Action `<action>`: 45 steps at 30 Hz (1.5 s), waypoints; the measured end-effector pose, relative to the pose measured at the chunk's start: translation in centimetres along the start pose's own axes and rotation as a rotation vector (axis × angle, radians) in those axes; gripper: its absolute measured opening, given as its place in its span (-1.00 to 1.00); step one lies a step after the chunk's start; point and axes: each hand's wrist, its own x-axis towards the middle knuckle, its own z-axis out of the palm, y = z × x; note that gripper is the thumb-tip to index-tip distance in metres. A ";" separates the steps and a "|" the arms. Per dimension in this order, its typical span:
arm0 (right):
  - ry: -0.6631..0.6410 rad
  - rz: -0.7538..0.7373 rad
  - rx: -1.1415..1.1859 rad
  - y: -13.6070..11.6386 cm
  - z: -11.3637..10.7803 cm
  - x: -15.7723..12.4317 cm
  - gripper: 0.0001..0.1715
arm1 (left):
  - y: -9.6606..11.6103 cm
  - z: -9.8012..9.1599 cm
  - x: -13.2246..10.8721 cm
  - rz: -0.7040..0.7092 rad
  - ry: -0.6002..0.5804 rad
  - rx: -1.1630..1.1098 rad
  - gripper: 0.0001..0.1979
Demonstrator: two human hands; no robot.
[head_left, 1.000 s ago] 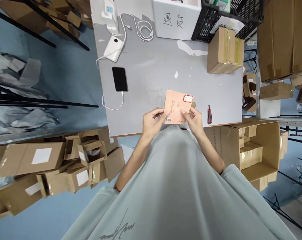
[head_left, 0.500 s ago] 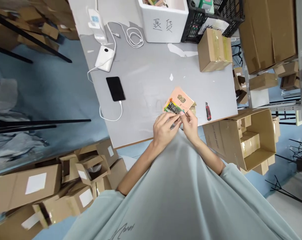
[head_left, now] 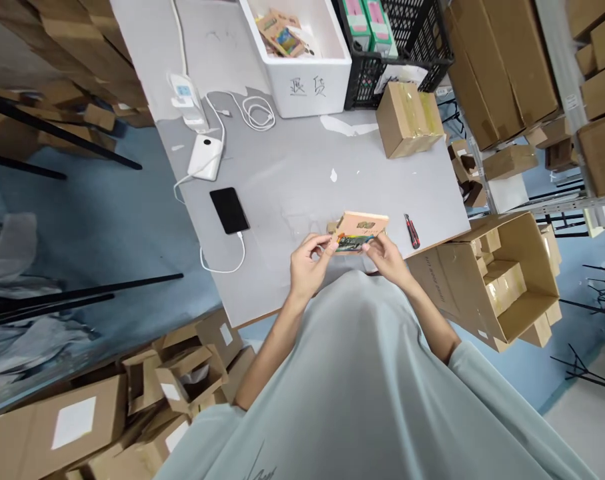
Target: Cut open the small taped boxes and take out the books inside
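Observation:
A thin peach-coloured book (head_left: 362, 229) with a colourful band along its near edge is held just above the front of the grey table (head_left: 292, 180). My left hand (head_left: 307, 263) pinches its near left corner. My right hand (head_left: 386, 257) grips its near right edge. The cover now faces up and tilts away from me. A red and black utility knife (head_left: 411, 231) lies on the table just right of the book.
A black phone (head_left: 229, 210) on a white cable, a white power bank (head_left: 205, 157), a coiled cable (head_left: 257, 112), a white foam box (head_left: 302, 60), a black crate (head_left: 397, 47) and a taped carton (head_left: 409, 119) are on the table. Open cartons stand on the floor at right (head_left: 507, 280) and left (head_left: 192, 373).
The book was turned over from its back cover with the barcode to its front, then tilted flatter. My view lifted toward the far end of the table.

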 end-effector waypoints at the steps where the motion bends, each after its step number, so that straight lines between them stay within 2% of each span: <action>1: -0.016 0.029 -0.001 0.7 0.0 0.0 -0.31 | 0.0 0.2 0.1 0.006 0.010 0.013 -0.54; 5: -0.008 0.112 0.073 2.2 0.0 0.3 -0.30 | -0.5 1.1 0.5 -0.098 0.052 -0.055 -0.49; 9: -0.065 0.157 0.097 2.0 -0.8 1.7 -0.28 | -1.6 1.7 1.5 -0.209 0.034 -0.141 -0.34; 15: -0.169 0.201 0.087 0.6 -3.7 6.3 -0.14 | -1.4 1.9 4.0 -0.306 -0.070 -0.152 -0.30; 19: -0.186 0.187 0.108 -0.2 -5.3 10.6 -0.12 | -0.5 3.0 7.2 -0.286 -0.058 -0.163 -0.30; 21: -0.173 0.156 0.137 -0.9 -5.8 13.9 -0.08 | 0.2 3.5 10.4 -0.243 -0.018 -0.141 -0.28; 23: -0.167 0.107 0.159 -2.6 -6.0 18.4 -0.03 | 1.8 3.8 14.9 -0.176 0.022 -0.107 -0.26; 25: -0.169 0.047 0.180 -5.3 -5.9 23.8 -0.05 | 4.6 3.6 20.5 -0.077 0.034 -0.081 -0.27; 27: -0.167 0.001 0.220 -8.8 -5.5 29.6 -0.17 | 8.3 3.1 26.4 0.014 0.076 -0.049 -0.35; 29: -0.129 0.001 0.288 -12.1 -5.0 34.8 -0.32 | 11.9 2.7 31.2 0.041 0.195 0.028 -0.37; 31: -0.064 0.023 0.321 -14.2 -4.8 38.5 -0.39 | 14.0 2.5 33.9 0.037 0.302 0.086 -0.36; 32: -0.040 0.049 0.314 -14.6 -4.9 39.7 -0.42 | 14.2 2.6 34.3 0.060 0.319 0.094 -0.37; 34: -0.016 0.091 0.295 -13.7 -5.7 40.4 -0.52 | 12.8 2.8 33.1 0.102 0.306 0.106 -0.41; 37: -0.033 0.146 0.258 -9.2 -8.3 37.8 -0.70 | 7.1 2.4 27.8 0.043 0.276 0.164 -0.44; 39: -0.039 0.191 0.224 -4.9 -10.8 34.3 -0.70 | 2.4 1.6 23.0 -0.096 0.306 0.213 -0.39; 42: -0.013 0.253 0.149 2.3 -15.1 27.4 -0.50 | -3.8 0.4 15.7 -0.400 0.375 0.205 -0.26; 45: -0.009 0.379 0.036 9.0 -18.6 19.8 -0.27 | -7.3 0.6 9.2 -0.659 0.358 0.183 -0.21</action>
